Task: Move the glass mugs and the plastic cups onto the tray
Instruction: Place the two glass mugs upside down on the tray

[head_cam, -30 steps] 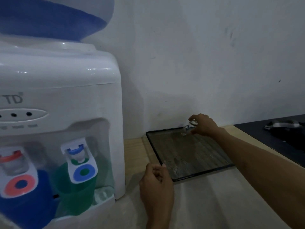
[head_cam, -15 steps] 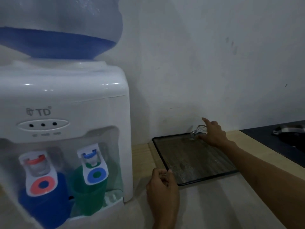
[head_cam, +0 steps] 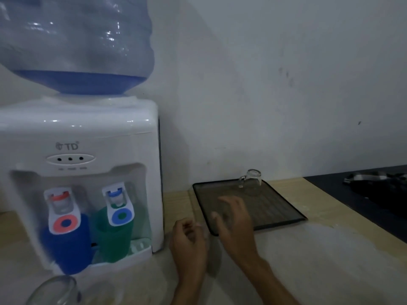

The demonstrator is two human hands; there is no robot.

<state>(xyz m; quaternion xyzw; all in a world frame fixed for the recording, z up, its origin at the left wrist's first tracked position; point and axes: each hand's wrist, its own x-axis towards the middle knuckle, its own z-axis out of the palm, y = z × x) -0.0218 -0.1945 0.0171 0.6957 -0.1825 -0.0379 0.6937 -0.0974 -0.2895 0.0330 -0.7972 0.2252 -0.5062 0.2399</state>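
Head view, tray (head_cam: 284, 213): dark mesh, flat on the pale counter (head_cam: 308, 260), at about 3 o'clock from the white water dispenser (head_cam: 81, 172).
Head view, glass mug on tray (head_cam: 251, 182): upside down at the tray's far edge, 12 o'clock side, handle pointing to 9 o'clock, nobody touching it.
Head view, right hand (head_cam: 234, 219): blurred, fingers spread wide, nothing in it, over the tray's near-left corner, well apart from that mug.
Head view, left hand (head_cam: 189, 241): loosely curled, apparently empty, at 9 o'clock of the right hand, just off the tray's near corner.
Head view, blue plastic cup (head_cam: 67, 245): under the red tap, in the dispenser's bay.
Head view, green plastic cup (head_cam: 114, 236): under the blue tap, at 3 o'clock of the blue one.
Head view, second glass mug (head_cam: 52, 290): only its rim shows, at 6 o'clock of the dispenser, cut by the bottom edge.
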